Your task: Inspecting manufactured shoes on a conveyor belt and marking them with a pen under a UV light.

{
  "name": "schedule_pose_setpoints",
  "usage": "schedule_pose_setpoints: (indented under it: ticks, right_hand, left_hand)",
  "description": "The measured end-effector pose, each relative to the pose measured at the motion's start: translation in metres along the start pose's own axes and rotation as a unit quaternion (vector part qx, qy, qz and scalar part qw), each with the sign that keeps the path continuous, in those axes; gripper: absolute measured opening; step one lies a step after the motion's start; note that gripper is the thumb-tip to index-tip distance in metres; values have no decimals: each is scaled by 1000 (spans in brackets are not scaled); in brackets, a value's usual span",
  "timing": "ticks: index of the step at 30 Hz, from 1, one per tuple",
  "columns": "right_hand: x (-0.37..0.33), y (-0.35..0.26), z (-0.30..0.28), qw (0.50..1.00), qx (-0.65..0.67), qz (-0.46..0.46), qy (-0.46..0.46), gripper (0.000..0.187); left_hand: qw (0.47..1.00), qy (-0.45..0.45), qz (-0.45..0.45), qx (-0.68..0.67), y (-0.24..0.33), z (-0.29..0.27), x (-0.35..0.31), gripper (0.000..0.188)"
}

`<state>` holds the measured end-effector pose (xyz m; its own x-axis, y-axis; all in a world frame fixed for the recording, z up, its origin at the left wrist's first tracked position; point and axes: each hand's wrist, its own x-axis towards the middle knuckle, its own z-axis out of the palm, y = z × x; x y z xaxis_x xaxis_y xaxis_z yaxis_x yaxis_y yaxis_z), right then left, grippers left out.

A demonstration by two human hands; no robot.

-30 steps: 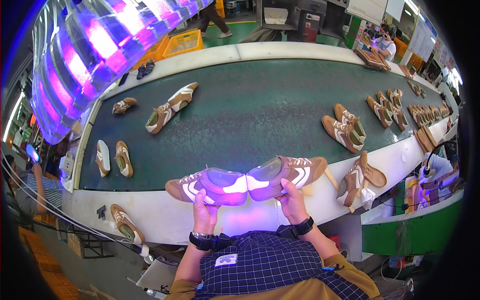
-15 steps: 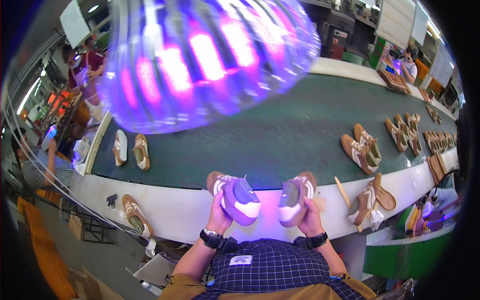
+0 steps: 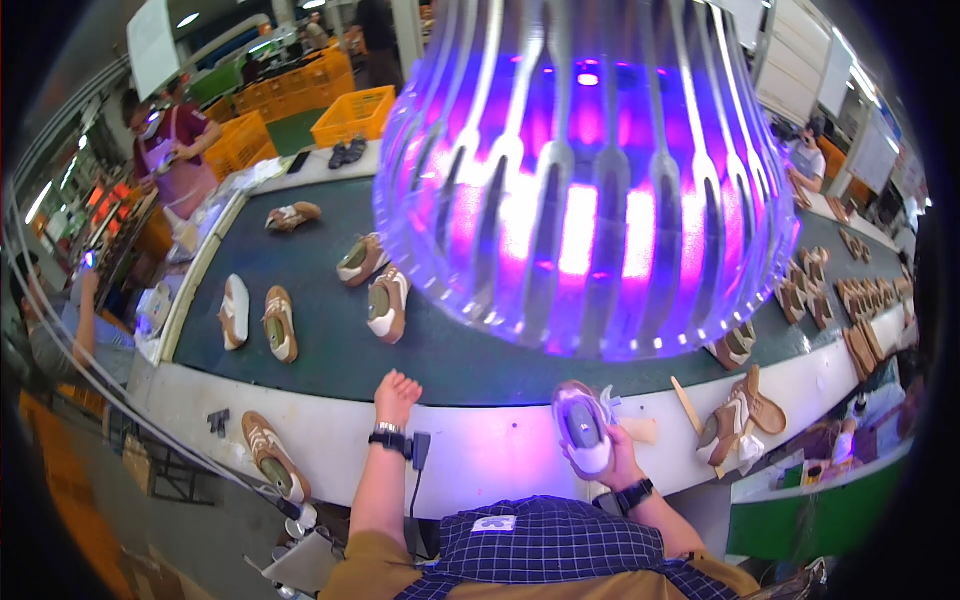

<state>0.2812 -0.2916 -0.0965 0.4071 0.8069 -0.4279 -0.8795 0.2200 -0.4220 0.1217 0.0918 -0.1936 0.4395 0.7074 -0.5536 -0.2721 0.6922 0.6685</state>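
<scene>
My left hand point(image 3: 398, 398) is at the near edge of the green conveyor belt point(image 3: 330, 365), fingers slightly bent and apart, with nothing held. Just beyond it, apart from the fingers, a brown sneaker with white stripes point(image 3: 387, 305) stands on the belt. My right hand point(image 3: 622, 455) grips another sneaker point(image 3: 583, 432) by its side, heel toward me, above the white ledge. A greyish insert fills that shoe's opening, and violet light falls on it. Above hangs a large clear ribbed lamp shade point(image 3: 560, 150) glowing violet, covering the middle of the belt.
Other sneakers point(image 3: 280, 325) stand on the belt at left and right. On the white ledge point(image 3: 350, 450) lie a brown sneaker point(image 3: 270, 450), a small black object point(image 3: 219, 423), and a shoe with a loose sole point(image 3: 768, 397). A wooden stick point(image 3: 687, 403) lies at right. Co-workers point(image 3: 175, 150) are farther off.
My left hand has let go of its sneaker, which now stands on the belt, and has moved left. My right hand still holds its sneaker, now turned. The lamp shade appears farther right.
</scene>
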Motion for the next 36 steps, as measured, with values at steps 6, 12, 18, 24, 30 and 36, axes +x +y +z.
schedule_pose_setpoints:
  ticks: [6, 12, 18, 24, 30, 36]
  right_hand:
    - [125, -64, 67, 976, 12, -40, -213, 51]
    - [200, -106, 106, 988, -135, -77, -19, 44]
    - [98, -92, 16, 838, -441, -279, 159, 40]
    - [-52, -153, -90, 449, -589, -450, 499, 47]
    - [-140, -174, -161, 392, -532, -374, 651, 59]
    - [-147, -174, -202, 744, -328, -259, 521, 69]
  left_hand:
    - [938, 104, 220, 247, 7, -72, -48, 21]
    - [571, 349, 390, 633, 96, -131, -99, 40]
    - [539, 458, 187, 682, 102, -164, -120, 61]
    - [566, 456, 94, 680, 121, -138, -173, 54]
    - [754, 376, 101, 529, 120, -197, -147, 45]
    - [828, 325, 118, 443, 104, -232, -109, 45]
